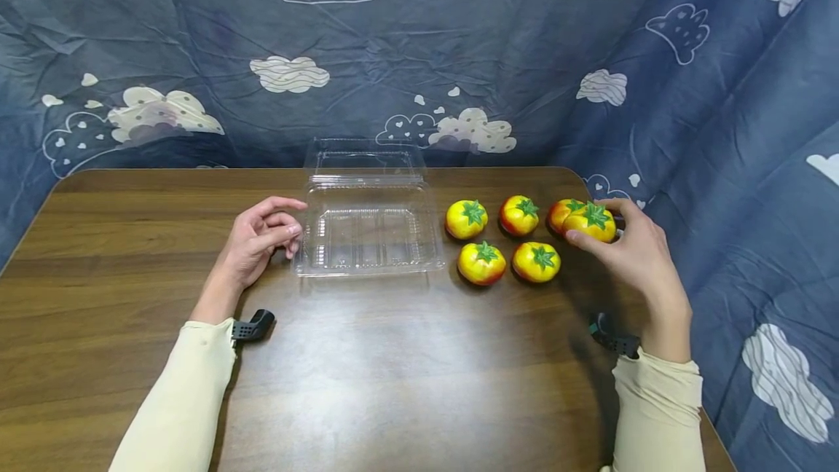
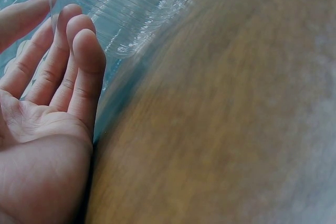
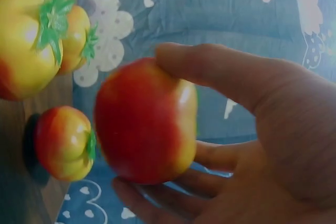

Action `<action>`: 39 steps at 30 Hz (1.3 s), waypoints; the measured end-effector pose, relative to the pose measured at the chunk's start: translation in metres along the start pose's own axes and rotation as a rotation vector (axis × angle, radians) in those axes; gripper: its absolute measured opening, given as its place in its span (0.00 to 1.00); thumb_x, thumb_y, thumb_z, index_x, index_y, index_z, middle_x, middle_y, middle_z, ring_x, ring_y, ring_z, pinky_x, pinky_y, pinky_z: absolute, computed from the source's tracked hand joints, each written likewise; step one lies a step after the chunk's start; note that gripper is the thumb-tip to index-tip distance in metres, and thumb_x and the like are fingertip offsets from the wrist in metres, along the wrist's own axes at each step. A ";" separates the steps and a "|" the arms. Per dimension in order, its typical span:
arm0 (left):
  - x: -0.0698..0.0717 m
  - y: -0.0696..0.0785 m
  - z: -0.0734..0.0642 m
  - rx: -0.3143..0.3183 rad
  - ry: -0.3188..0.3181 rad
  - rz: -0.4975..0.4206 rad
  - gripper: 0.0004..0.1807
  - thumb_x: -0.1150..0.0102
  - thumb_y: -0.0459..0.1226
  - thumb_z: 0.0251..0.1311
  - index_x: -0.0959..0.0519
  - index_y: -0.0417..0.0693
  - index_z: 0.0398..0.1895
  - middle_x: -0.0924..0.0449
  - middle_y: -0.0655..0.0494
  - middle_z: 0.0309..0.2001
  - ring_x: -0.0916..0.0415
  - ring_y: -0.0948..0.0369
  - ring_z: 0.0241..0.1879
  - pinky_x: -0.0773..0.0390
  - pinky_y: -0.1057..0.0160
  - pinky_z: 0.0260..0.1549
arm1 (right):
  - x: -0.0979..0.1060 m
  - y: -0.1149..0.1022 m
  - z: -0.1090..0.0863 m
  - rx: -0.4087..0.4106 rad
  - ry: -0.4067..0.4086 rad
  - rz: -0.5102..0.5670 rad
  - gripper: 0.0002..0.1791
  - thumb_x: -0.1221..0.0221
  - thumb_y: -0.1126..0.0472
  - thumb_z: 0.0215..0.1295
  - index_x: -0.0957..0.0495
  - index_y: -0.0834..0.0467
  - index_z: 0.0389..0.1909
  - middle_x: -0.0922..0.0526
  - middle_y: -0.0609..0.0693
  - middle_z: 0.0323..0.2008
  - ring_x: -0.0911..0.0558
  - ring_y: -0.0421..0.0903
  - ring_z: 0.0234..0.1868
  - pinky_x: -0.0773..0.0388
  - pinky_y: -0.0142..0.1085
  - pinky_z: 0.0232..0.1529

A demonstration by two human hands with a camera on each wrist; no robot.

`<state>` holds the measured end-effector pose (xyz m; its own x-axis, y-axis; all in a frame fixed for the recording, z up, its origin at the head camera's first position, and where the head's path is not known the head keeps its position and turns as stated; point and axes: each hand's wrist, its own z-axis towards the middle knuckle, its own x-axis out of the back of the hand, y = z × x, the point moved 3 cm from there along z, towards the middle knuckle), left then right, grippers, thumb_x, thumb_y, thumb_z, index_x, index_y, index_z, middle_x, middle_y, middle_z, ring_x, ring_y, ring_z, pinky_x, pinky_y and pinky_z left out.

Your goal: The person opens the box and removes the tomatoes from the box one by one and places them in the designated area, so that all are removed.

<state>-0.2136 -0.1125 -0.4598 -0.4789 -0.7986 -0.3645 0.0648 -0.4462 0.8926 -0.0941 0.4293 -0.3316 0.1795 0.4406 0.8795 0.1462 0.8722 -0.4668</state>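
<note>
My right hand (image 1: 639, 246) holds a red-and-yellow tomato (image 3: 144, 121) with a green star-shaped top, thumb on one side and fingers on the other. In the head view this tomato partly covers another tomato (image 1: 558, 213) behind it. Several like it sit to the left, among them a tomato (image 1: 481, 265) in the front row. On the other side, my left hand (image 1: 258, 239) lies at the left edge of a clear plastic clamshell box (image 1: 367, 268), fingers loosely bent. Its fingertips (image 2: 88, 51) are at the rim; firm contact cannot be made out.
The box's lid (image 1: 367, 160) stands raised at the back, near the table's far edge. A dark blue cloud-print curtain (image 1: 459, 35) hangs behind and along the right side. The wooden table (image 1: 393, 384) has a glossy top that reflects light.
</note>
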 end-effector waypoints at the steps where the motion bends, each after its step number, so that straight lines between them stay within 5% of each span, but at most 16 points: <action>1: 0.000 0.000 0.000 0.000 0.002 0.002 0.18 0.46 0.17 0.68 0.24 0.30 0.60 0.14 0.50 0.32 0.18 0.58 0.23 0.17 0.67 0.21 | 0.000 0.001 0.000 -0.001 -0.011 -0.008 0.44 0.30 0.39 0.65 0.31 0.63 0.71 0.23 0.70 0.62 0.24 0.68 0.57 0.29 0.54 0.53; 14: -0.001 0.000 0.000 -0.003 0.021 0.016 0.18 0.47 0.16 0.68 0.25 0.26 0.60 0.15 0.50 0.31 0.20 0.58 0.23 0.19 0.67 0.20 | -0.001 0.023 0.004 -0.077 -0.136 -0.090 0.47 0.27 0.38 0.61 0.29 0.68 0.67 0.23 0.71 0.56 0.26 0.65 0.50 0.31 0.44 0.42; 33: 0.000 0.000 0.000 0.001 0.008 0.013 0.18 0.46 0.17 0.68 0.24 0.29 0.60 0.15 0.50 0.32 0.19 0.58 0.23 0.18 0.67 0.20 | -0.031 0.057 0.018 -0.091 -0.251 -0.041 0.46 0.25 0.43 0.61 0.30 0.72 0.65 0.26 0.69 0.56 0.26 0.64 0.52 0.29 0.43 0.46; 39: 0.000 0.000 0.000 -0.006 -0.009 0.007 0.19 0.46 0.17 0.68 0.25 0.28 0.61 0.14 0.49 0.32 0.19 0.58 0.23 0.18 0.67 0.21 | -0.029 0.056 0.018 -0.080 -0.265 -0.039 0.48 0.27 0.42 0.63 0.33 0.71 0.70 0.27 0.71 0.62 0.28 0.65 0.56 0.28 0.51 0.54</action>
<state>-0.2137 -0.1127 -0.4595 -0.4861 -0.7981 -0.3560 0.0736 -0.4433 0.8933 -0.1088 0.4695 -0.3819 -0.0864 0.4565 0.8855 0.2262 0.8746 -0.4288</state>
